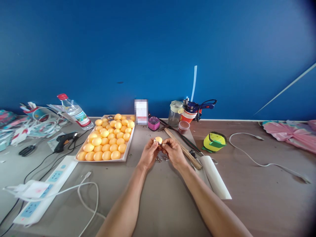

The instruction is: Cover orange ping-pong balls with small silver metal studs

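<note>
Both hands meet over the middle of the desk, holding an orange ball (158,140) between their fingertips. My left hand (148,152) pinches its left side, and my right hand (173,152) grips the right side. Something small and silvery shows along the ball's lower edge; its kind is too small to tell. On the desk just beneath the fingers lie several small shiny metal pieces (159,159). To the left, a shallow white box (126,152) is filled with many more orange balls (106,155), and a dark metallic bit sits near its back edge.
Left of the box are a tilted water bottle (78,115), a glue gun (64,141) and a power strip (46,191) with cables. Thin wooden sticks (184,149), a white roll (214,176), a lidded jar (174,113) and a yellow-green item (214,141) are on the right.
</note>
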Demonstrator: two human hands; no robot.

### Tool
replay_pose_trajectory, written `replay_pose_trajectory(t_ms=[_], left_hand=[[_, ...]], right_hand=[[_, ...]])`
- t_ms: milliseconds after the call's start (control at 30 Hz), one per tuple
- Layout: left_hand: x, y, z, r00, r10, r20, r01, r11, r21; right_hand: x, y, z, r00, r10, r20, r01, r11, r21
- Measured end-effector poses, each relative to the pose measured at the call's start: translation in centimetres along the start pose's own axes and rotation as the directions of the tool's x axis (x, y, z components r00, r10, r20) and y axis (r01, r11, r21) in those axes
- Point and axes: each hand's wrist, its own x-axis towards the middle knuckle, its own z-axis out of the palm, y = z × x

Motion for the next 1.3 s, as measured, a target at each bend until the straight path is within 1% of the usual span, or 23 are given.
replay_pose_trajectory(t_ms=[167,267,333,367,400,433,467,500,533,567,633,667,700,733,767,833,1000,1167,1233,1300], left_hand=[[0.1,-0.2,0.2,1.0,-0.012,-0.008,0.012,1.0,0.004],[0.2,-0.2,0.2,0.999,-0.026,-0.022,0.025,1.0,-0.015],[0.2,-0.2,0.1,0.998,-0.046,-0.053,0.043,0.998,-0.054],[0.3,-0.1,0.0,0.995,-0.058,-0.075,0.052,0.996,-0.077],[0.3,0.0,-0.1,0.993,-0.069,-0.096,0.06,0.994,-0.096],[0.3,0.1,-0.1,0.991,-0.078,-0.112,0.066,0.992,-0.111],[0.3,0.2,-0.2,0.989,-0.083,-0.123,0.069,0.991,-0.118],[0.3,0.3,-0.2,0.988,-0.083,-0.129,0.068,0.991,-0.118],[0.3,0.4,-0.2,0.988,-0.082,-0.129,0.067,0.991,-0.114],[0.3,0.4,-0.2,0.989,-0.078,-0.126,0.064,0.992,-0.109],[0.3,0.4,-0.3,0.99,-0.073,-0.117,0.061,0.993,-0.102],[0.3,0.4,-0.3,0.991,-0.071,-0.113,0.06,0.993,-0.1],[0.3,0.3,-0.4,0.992,-0.068,-0.11,0.057,0.993,-0.1],[0.3,0.3,-0.4,0.992,-0.067,-0.106,0.056,0.993,-0.101],[0.3,0.3,-0.4,0.992,-0.065,-0.105,0.054,0.993,-0.102],[0.3,0.2,-0.5,0.992,-0.064,-0.105,0.053,0.993,-0.103],[0.4,0.3,-0.6,0.989,-0.064,-0.136,0.049,0.993,-0.109],[0.4,0.2,-0.7,0.99,-0.054,-0.127,0.039,0.992,-0.117],[0.4,0.2,-0.7,0.991,-0.049,-0.123,0.035,0.993,-0.117],[0.4,0.2,-0.7,0.991,-0.052,-0.123,0.038,0.993,-0.116]], right_hand=[[0.0,-0.3,0.3,0.999,0.026,-0.044,-0.024,0.998,0.053],[0.4,-0.6,0.0,0.998,0.056,-0.021,-0.055,0.998,0.039],[0.8,-0.8,-0.8,0.999,0.038,-0.024,-0.038,0.998,-0.039],[1.0,-0.8,-1.4,0.999,0.007,-0.041,-0.012,0.993,-0.12],[1.2,-0.8,-1.9,0.996,-0.045,-0.072,0.027,0.97,-0.241],[1.4,-0.8,-2.4,0.99,-0.113,-0.089,0.067,0.91,-0.41],[1.5,-0.7,-2.8,0.98,-0.185,-0.08,0.103,0.801,-0.59],[1.4,-0.6,-3.1,0.97,-0.237,-0.047,0.127,0.665,-0.736],[1.3,-0.5,-3.2,0.97,-0.243,-0.011,0.124,0.533,-0.837],[1.1,-0.3,-3.2,0.976,-0.217,0.031,0.118,0.401,-0.908],[0.7,-0.1,-2.8,0.988,-0.126,0.087,0.108,0.175,-0.979],[0.4,0.0,-2.5,0.991,-0.083,0.107,0.115,0.091,-0.989],[0.2,0.0,-2.3,0.991,-0.051,0.123,0.125,0.029,-0.992],[0.1,-0.1,-2.1,0.99,-0.031,0.138,0.137,-0.013,-0.99],[0.0,-0.1,-1.9,0.989,-0.022,0.148,0.148,-0.036,-0.988],[-0.1,-0.4,-1.8,0.987,-0.012,0.157,0.157,-0.043,-0.987],[-0.2,-1.4,-1.9,0.988,0.058,0.146,0.143,0.06,-0.988],[-0.1,-1.3,-2.2,0.979,0.104,0.175,0.166,0.091,-0.982],[0.0,-0.9,-2.2,0.98,0.088,0.177,0.164,0.139,-0.977],[0.1,-0.5,-2.3,0.986,0.018,0.168,0.16,0.232,-0.96]])
